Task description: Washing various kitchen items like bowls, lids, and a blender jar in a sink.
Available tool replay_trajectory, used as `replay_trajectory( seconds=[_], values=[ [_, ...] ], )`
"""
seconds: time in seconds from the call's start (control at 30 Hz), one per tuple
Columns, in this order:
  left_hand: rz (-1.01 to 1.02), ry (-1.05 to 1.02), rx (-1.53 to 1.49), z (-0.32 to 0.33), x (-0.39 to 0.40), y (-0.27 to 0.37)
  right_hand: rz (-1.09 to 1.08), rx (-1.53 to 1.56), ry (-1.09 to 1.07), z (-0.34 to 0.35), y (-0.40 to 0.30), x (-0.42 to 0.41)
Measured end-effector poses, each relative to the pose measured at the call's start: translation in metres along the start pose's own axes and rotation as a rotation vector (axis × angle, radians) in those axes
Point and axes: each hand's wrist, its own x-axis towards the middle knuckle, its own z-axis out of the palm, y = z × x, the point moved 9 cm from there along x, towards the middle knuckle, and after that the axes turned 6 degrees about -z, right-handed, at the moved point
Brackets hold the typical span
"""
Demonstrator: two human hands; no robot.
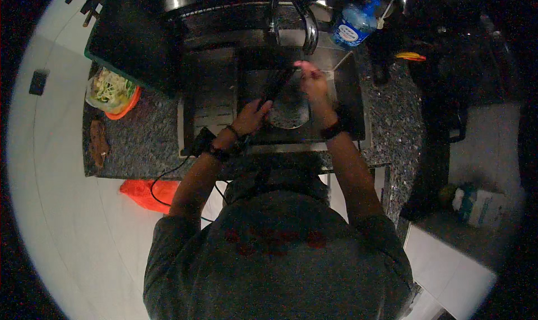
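Over the sink basin (336,109), my left hand (252,117) is closed on the lower end of a long dark object (277,84), perhaps an eggplant; dim light and blur leave its kind unsettled. My right hand (313,82) is near its upper end, with a small pink thing (303,64) at the fingertips. Whether the right hand grips the pink thing or the dark object cannot be told. Below them, a round metal bowl or pot (290,116) lies in the basin. The chrome faucet (310,34) arches just above my right hand.
A blue-labelled plastic bottle (351,27) stands behind the sink at right. On the left counter (138,139) are an orange-rimmed container of shredded vegetables (113,93) and a brown root-like piece (98,143). A dark green-edged board (130,46) juts over the left side. A red bag (151,194) is below the counter.
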Motion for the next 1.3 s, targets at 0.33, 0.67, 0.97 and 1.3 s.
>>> replay_trajectory(
  seconds=[0.33, 0.67, 0.97, 1.3],
  values=[
    [0.205, 0.261, 0.106, 0.003, 0.014, 0.006, 0.049, -0.517, -0.049, 0.043, -0.019, -0.02],
    [0.322, 0.253, 0.104, -0.003, 0.008, 0.002, 0.295, -0.371, 0.207, -0.04, 0.092, -0.023],
    [0.581, 0.215, 0.539, 0.003, 0.02, -0.027, 0.109, 0.048, 0.608, -0.116, -0.005, 0.001],
    [0.105, -0.199, -0.294, 0.003, -0.013, 0.016, -0.006, -0.127, 0.52, -0.107, -0.015, -0.005]
  ],
)
